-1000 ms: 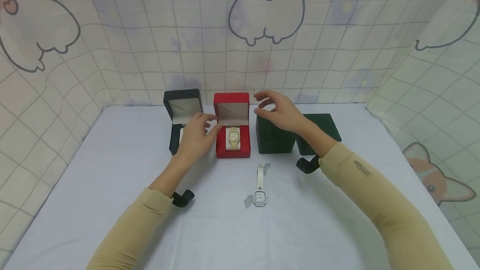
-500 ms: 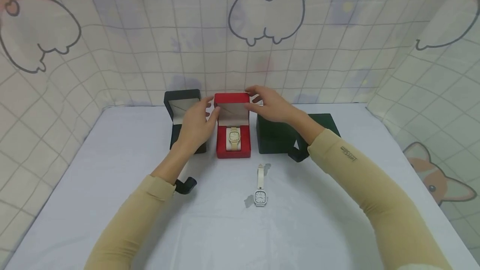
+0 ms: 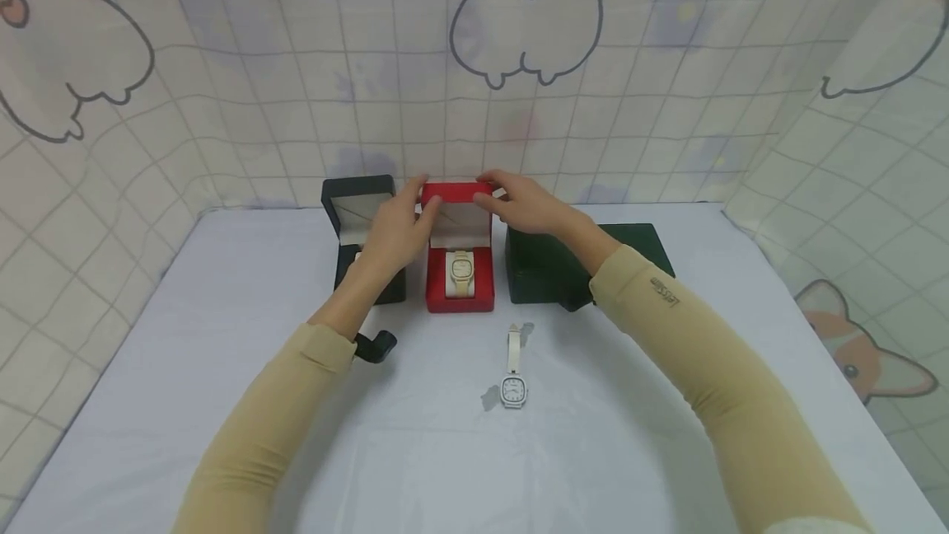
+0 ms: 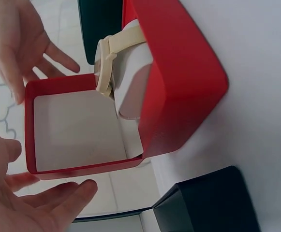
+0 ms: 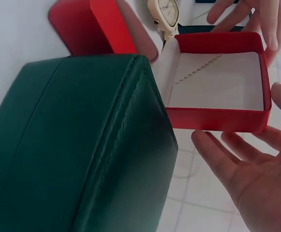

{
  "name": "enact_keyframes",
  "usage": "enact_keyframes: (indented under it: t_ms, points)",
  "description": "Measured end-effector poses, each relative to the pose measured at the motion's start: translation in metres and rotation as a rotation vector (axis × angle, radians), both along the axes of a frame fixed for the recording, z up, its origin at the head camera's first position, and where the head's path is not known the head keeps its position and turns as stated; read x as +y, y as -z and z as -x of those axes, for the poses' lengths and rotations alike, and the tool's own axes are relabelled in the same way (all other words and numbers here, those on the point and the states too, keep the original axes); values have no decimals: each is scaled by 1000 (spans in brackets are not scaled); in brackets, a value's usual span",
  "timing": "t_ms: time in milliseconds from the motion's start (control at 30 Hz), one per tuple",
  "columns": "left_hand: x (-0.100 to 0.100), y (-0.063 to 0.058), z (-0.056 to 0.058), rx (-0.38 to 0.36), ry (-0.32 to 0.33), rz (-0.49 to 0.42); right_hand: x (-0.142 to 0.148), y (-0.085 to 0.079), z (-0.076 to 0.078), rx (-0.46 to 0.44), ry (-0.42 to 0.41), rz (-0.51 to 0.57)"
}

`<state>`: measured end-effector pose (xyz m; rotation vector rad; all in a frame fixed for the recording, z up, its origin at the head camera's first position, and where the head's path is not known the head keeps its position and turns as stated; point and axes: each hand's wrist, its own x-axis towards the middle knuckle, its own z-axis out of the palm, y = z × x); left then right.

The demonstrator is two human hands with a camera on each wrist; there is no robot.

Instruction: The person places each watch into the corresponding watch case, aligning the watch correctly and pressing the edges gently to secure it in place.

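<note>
A red watch box [image 3: 485,278] stands with its lid up, and a cream-strapped watch [image 3: 462,269] sits on the white cushion inside. My left hand [image 3: 397,231] is at the left side of the raised lid, its fingers loosely extended beside the corner. Across from it, my right hand [image 3: 532,206] is at the lid's right side. In the right wrist view its thumb is right at the red lid [image 5: 217,120] rim, with the fingers spread along the outer wall. The left wrist view shows the lid's pale lining [image 4: 80,130] between both hands.
Left of the red box stands a dark watch box [image 3: 359,188] with its lid raised, partly behind my left arm. On the right are a green box [image 3: 539,272] and a second green piece [image 3: 641,247]. A white-strapped watch [image 3: 513,391] lies on the white tablecloth [image 3: 460,468] in front.
My right hand has moved left from above the green box to the red lid. My left hand has risen from the red box's left side to the lid's upper corner.
</note>
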<state>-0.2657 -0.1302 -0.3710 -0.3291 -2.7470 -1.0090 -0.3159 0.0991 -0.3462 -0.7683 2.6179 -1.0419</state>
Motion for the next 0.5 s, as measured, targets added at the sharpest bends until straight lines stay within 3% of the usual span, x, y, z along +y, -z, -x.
enact_keyframes:
  t_ms: [500]
  points:
    - [-3, -7, 13, -138, 52, -33, -3, 4, 8, -128, 24, 71]
